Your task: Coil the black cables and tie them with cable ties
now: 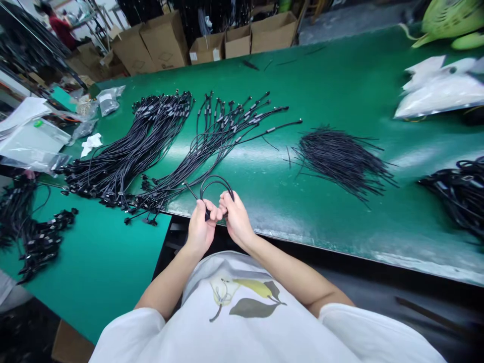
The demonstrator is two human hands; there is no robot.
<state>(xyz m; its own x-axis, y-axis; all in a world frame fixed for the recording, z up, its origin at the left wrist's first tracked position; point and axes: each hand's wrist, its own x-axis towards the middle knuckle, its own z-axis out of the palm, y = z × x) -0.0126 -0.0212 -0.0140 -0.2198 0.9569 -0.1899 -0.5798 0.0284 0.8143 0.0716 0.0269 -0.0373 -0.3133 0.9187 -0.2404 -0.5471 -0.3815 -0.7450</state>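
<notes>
Between my two hands, a black cable (217,179) is bent into a loop over the table's front edge. My left hand (201,224) is closed around one side of it, with a short cable end sticking out past the thumb to the upper left. My right hand (237,216) grips the other side of the loop, its fingers touching those of my left hand. Just beyond lies a loose bunch of black cables (215,143) with small connectors. Left of it is a thicker bundle of similar cables (145,136). A pile of thin black strips (340,159) lies to the right.
The green table (272,201) runs across the view. Coiled black cables (461,191) lie at the far right, near a white plastic bag (442,93). More cables (41,237) rest on the left side table (109,267). Cardboard boxes (166,43) stand behind; a person in red (62,30) is far off.
</notes>
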